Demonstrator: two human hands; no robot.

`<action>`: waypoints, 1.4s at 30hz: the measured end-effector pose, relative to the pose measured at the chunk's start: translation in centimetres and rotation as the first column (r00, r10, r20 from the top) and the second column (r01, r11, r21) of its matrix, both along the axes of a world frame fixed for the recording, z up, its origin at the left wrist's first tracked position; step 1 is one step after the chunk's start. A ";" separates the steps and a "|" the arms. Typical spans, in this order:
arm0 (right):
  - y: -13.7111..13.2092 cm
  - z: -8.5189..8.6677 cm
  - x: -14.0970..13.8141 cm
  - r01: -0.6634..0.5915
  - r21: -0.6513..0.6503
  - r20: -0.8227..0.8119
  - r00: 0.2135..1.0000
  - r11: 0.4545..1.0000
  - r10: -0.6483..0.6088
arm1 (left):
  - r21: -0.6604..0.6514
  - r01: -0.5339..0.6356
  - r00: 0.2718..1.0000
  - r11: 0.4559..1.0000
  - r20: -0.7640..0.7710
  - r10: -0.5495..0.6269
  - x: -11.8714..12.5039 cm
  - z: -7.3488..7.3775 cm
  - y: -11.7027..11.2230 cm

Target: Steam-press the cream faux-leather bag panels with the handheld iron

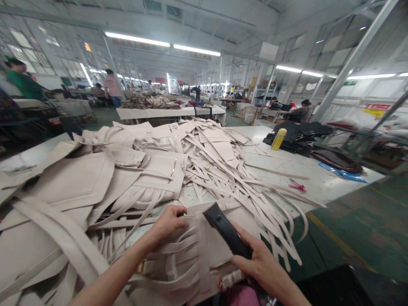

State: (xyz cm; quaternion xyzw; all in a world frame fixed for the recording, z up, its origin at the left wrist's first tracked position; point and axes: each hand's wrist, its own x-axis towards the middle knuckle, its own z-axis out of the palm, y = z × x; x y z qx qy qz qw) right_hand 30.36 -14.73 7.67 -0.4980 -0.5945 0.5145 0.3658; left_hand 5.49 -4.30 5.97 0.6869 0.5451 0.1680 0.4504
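My left hand is closed, its fingers curled over the top edge of a beige leather bag piece with several straps, lying at the near table edge. My right hand grips a black handheld tool, whose tip rests on the same piece near its upper edge. A big heap of beige leather panels and long straps covers the table behind the piece.
On the white table stand a yellow bottle, dark bags, a pink clipper. Other people work at tables far back and at the left. Green floor lies to the right.
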 end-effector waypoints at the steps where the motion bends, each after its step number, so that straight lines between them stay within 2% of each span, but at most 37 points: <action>1: -0.1 0.3 -0.1 -0.016 0.001 -0.008 1.000 1.000 0.016 | 0.004 0.010 0.999 1.000 0.038 -0.010 0.4 0.2 -0.4; 4: -0.4 1.2 -0.5 -0.068 -0.028 -0.006 0.998 0.997 0.067 | 0.104 0.043 0.996 0.994 0.075 -0.051 1.6 0.9 -1.2; 6: -0.5 2.1 -0.7 -0.048 -0.015 -0.001 0.999 0.999 0.048 | 0.213 0.071 0.997 0.974 -0.007 -0.071 1.9 2.1 -1.2; 7: -0.6 2.7 -0.6 -0.018 0.003 -0.007 1.000 1.000 0.018 | 0.273 0.075 0.996 0.959 -0.072 -0.058 1.9 3.1 -1.2; 9: -0.8 3.9 0.2 0.078 0.036 -0.031 0.997 0.996 -0.077 | 0.432 0.068 0.976 0.899 -0.214 0.029 1.6 6.3 -1.1; 10: -1.0 4.5 0.8 0.140 0.043 -0.042 0.989 0.989 -0.138 | 0.543 0.065 0.956 0.837 -0.273 0.103 1.3 8.3 -1.2; 11: -1.2 5.1 1.6 0.205 0.045 -0.051 0.978 0.978 -0.203 | 0.662 0.074 0.932 0.746 -0.311 0.183 1.1 10.4 -1.3; 13: -1.8 5.9 3.2 0.326 0.047 -0.066 0.944 0.944 -0.323 | 0.849 0.144 0.881 0.508 -0.344 0.325 1.0 14.2 -2.0; 14: -2.2 6.1 4.0 0.374 0.048 -0.073 0.926 0.926 -0.370 | 0.893 0.207 0.857 0.401 -0.363 0.365 1.2 15.4 -2.5; 15: -2.5 6.1 4.7 0.410 0.046 -0.077 0.911 0.911 -0.406 | 0.903 0.288 0.837 0.319 -0.399 0.374 1.7 15.9 -3.1; 16: -3.0 5.9 5.3 0.438 0.039 -0.076 0.898 0.898 -0.434 | 0.883 0.380 0.817 0.275 -0.460 0.348 2.4 15.7 -3.6; 17: -3.4 5.5 5.8 0.462 0.026 -0.071 0.885 0.886 -0.460 | 0.837 0.478 0.791 0.267 -0.542 0.283 3.2 14.6 -4.2; 18: -3.8 4.9 6.2 0.485 0.008 -0.064 0.873 0.874 -0.484 | 0.770 0.574 0.753 0.279 -0.630 0.190 4.1 12.8 -4.6; 19: -4.3 4.2 6.5 0.503 -0.015 -0.051 0.862 0.864 -0.503 | 0.686 0.660 0.699 0.308 -0.710 0.082 5.0 10.3 -5.0; 21: -5.1 2.4 7.0 0.511 -0.074 -0.013 0.858 0.856 -0.514 | 0.509 0.760 0.587 0.403 -0.804 -0.091 6.5 4.5 -5.3; 22: -5.5 1.4 7.2 0.500 -0.107 0.008 0.865 0.859 -0.502 | 0.446 0.763 0.555 0.468 -0.823 -0.120 7.0 1.7 -5.4; 24: -6.2 -0.5 7.6 0.457 -0.171 0.040 0.888 0.873 -0.457 | 0.401 0.687 0.548 0.606 -0.833 -0.070 7.1 -2.6 -5.3; 25: -6.5 -1.4 7.7 0.427 -0.202 0.050 0.903 0.881 -0.427 | 0.395 0.636 0.560 0.663 -0.827 -0.045 6.8 -3.9 -5.2; 26: -6.7 -2.1 7.7 0.394 -0.230 0.055 0.918 0.890 -0.393 | 0.387 0.592 0.576 0.707 -0.816 -0.036 6.4 -4.5 -5.1; 28: -6.8 -3.0 7.5 0.320 -0.278 0.057 0.947 0.906 -0.317 | 0.339 0.555 0.606 0.760 -0.790 -0.090 5.3 -4.4 -5.0; 30: -6.5 -3.3 7.0 0.227 -0.310 0.036 0.973 0.923 -0.227 | 0.306 0.563 0.634 0.768 -0.755 -0.164 4.2 -3.8 -4.9; 32: -5.7 -2.9 6.1 0.132 -0.327 -0.003 0.990 0.936 -0.140 | 0.352 0.543 0.689 0.762 -0.706 -0.165 3.3 -3.7 -5.1; 34: -4.6 -2.4 5.0 0.034 -0.340 -0.046 0.998 0.940 -0.053 | 0.450 0.479 0.776 0.753 -0.619 -0.123 2.5 -4.8 -5.2; 37: -2.8 -1.8 3.4 -0.094 -0.305 -0.055 0.995 0.948 0.081 | 0.576 0.370 0.884 0.729 -0.459 -0.086 1.3 -7.3 -5.3; 39: -1.6 -2.1 2.3 -0.147 -0.286 -0.026 0.989 0.947 0.146 | 0.620 0.301 0.927 0.724 -0.369 -0.070 0.7 -8.6 -5.2; 42: 0.2 -3.0 0.8 -0.172 -0.294 -0.023 0.985 0.940 0.173 | 0.621 0.218 0.959 0.753 -0.281 -0.045 0.3 -9.3 -5.0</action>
